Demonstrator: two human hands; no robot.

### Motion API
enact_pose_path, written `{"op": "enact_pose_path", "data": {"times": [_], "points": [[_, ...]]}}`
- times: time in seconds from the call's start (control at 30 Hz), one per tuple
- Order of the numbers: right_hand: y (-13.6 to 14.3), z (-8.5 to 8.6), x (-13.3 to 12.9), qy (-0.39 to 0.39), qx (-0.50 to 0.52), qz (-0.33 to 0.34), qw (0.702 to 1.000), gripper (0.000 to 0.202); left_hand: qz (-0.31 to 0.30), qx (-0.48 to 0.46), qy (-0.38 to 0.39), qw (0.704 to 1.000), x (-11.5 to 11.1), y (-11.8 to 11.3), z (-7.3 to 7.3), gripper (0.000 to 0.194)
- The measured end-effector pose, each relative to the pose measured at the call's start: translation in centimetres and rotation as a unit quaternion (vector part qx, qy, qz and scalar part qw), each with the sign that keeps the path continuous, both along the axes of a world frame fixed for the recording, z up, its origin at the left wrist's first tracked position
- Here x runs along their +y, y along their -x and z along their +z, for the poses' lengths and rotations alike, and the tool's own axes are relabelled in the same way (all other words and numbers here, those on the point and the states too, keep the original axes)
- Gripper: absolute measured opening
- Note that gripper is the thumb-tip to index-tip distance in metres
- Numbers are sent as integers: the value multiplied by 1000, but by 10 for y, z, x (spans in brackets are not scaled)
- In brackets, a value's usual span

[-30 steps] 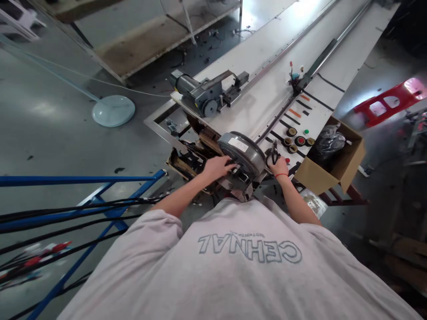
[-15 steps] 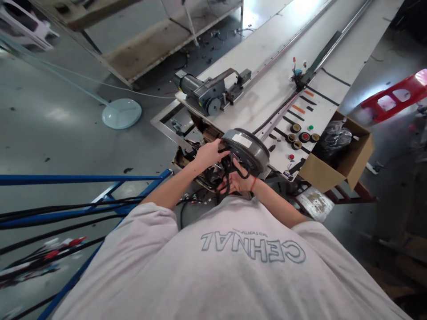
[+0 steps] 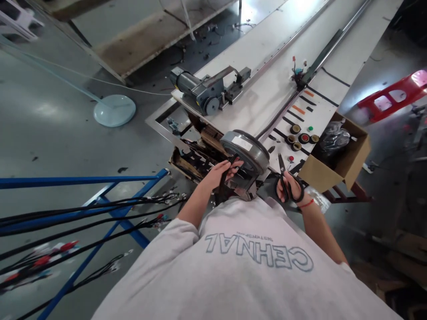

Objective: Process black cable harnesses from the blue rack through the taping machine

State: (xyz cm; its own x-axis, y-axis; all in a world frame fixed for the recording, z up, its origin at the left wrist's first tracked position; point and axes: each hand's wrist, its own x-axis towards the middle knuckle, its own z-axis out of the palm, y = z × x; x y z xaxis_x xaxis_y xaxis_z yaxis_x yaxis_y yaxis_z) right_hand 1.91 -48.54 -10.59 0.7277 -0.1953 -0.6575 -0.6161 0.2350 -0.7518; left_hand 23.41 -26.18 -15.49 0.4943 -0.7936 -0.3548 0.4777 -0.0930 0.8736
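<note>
Looking down through the head view, I'm seeing the left hand (image 3: 225, 171) working just beside a big reel (image 3: 255, 155) at the near end of the white counter (image 3: 256, 102). Its fingers are closing around a dark strand (image 3: 220, 184), which is hanging below them. The right hand (image 3: 288, 186) is gripping the scissors (image 3: 282, 165), its fingers curling around the black handles (I'm not managing to tell how far the blades are parting). The blades are pointing away from the body, near the counter's closest corner and well apart from the strand.

Small tape rolls (image 3: 295, 129) are sitting farther up the counter, and an open cardboard box (image 3: 355, 151) is standing beside it. At the left, long black cables (image 3: 110, 203) are lying across a blue rack (image 3: 116, 179), already bundled, by my reading. The work seems to be standing partway: strand and scissors are both in hand, but the blades aren't touching the strand.
</note>
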Motion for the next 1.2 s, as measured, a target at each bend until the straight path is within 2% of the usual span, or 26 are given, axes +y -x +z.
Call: {"op": "enact_pose_path", "data": {"times": [0.07, 0.17, 0.23, 0.3, 0.37, 0.47, 0.57, 0.63, 0.7, 0.8, 0.87, 1.0, 1.1, 1.2], "points": [[-10, -22, -14, 164, 104, -7, 981, 58, 55, 29, 38, 997, -2, 10, 5, 55], [-28, -50, -30, 390, 227, 71, 890, 45, 78, 110, 12, 991, -10, 12, 7, 44], [-41, -60, -41, 458, 253, 116, 844, 41, 48, 169, -21, 984, -19, 10, 3, 30], [-55, -62, -57, 485, 238, 120, 833, 39, -14, 182, -40, 982, -30, 7, 0, 29], [-68, -59, -86, 521, 214, 83, 823, 40, -76, 122, -47, 988, -39, 6, 1, 33], [-85, -52, -147, 587, 206, -1, 783, 41, -126, -81, -90, 985, -44, 6, 11, 31], [-97, -51, -204, 614, 224, -26, 756, 50, -128, -256, -179, 941, -44, 11, 22, 25], [-103, -55, -228, 605, 242, -17, 758, 60, -115, -322, -212, 916, -45, 15, 24, 23], [-107, -62, -238, 584, 264, -6, 767, 65, -91, -380, -218, 894, -45, 19, 21, 27], [-109, -70, -240, 568, 282, 10, 773, 68, -35, -459, -221, 860, -43, 22, 13, 29], [-108, -71, -239, 564, 288, 18, 774, 66, -17, -470, -237, 850, -38, 24, 10, 27], [-107, -68, -241, 554, 304, 26, 775, 62, -43, -400, -285, 870, -27, 29, 16, 35], [-108, -66, -241, 556, 308, 25, 772, 60, -32, -369, -301, 879, -20, 35, 23, 47], [-109, -67, -240, 557, 312, 24, 770, 60, -28, -343, -324, 881, -8, 42, 21, 54]]}}
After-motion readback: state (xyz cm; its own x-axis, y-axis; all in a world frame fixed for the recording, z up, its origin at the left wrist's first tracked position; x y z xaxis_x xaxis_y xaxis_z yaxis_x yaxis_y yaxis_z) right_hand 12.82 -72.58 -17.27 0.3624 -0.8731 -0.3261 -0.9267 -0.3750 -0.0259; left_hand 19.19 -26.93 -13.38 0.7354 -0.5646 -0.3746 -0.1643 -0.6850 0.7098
